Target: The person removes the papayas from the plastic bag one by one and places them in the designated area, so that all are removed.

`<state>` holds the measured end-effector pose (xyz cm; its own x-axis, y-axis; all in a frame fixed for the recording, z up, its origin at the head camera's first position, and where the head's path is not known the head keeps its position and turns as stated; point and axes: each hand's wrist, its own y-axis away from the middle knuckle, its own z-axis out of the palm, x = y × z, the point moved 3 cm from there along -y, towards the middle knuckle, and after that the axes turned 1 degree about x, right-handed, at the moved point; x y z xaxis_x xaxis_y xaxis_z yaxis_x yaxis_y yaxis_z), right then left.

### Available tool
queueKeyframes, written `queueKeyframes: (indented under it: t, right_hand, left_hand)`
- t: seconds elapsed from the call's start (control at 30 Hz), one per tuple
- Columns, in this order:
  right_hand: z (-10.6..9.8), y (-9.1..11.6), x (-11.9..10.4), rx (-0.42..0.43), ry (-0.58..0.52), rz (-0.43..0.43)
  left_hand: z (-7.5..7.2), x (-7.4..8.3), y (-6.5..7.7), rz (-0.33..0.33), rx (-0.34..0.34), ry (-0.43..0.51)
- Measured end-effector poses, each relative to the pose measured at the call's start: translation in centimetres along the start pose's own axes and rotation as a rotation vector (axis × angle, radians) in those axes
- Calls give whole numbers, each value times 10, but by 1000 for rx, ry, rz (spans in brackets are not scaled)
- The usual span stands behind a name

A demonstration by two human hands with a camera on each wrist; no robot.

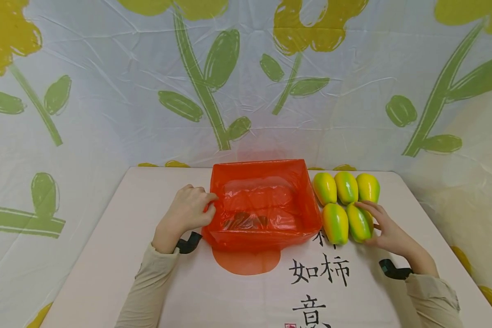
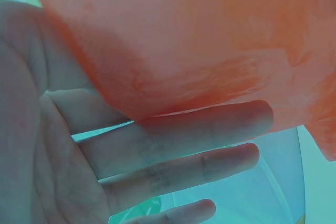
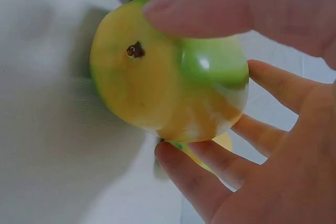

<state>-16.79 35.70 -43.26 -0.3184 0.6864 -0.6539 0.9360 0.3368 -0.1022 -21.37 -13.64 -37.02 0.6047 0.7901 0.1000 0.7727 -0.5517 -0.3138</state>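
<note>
A red translucent plastic bag [image 1: 258, 241] stands with its mouth spread into a box shape. At its left rim, my left hand [image 1: 188, 209] holds the edge between thumb and index finger. The left wrist view shows the red film [image 2: 173, 40] covering the index finger, with the other fingers stretched along it. My right hand [image 1: 387, 230] grips a glossy yellow-green mango [image 1: 359, 222] at the front right of a group. In the right wrist view, the thumb lies over this mango [image 3: 152, 77] and the fingers reach round its other side.
Right of the bag, another mango [image 1: 335, 223] lies beside the gripped one, with several more [image 1: 346, 187] in a row behind. Black brush characters [image 1: 320, 271] and an orange rounded print [image 1: 246, 262] mark the pale tabletop [image 1: 119, 255]. A flowered curtain [image 1: 250, 132] closes off the back.
</note>
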Motion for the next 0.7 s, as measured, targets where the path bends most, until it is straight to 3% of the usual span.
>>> queueKeyframes:
  t: [0.7]
  right_hand:
    - [0,-1,-3,26,9,-50]
  left_hand:
    - [1,0,0,14,24,-5]
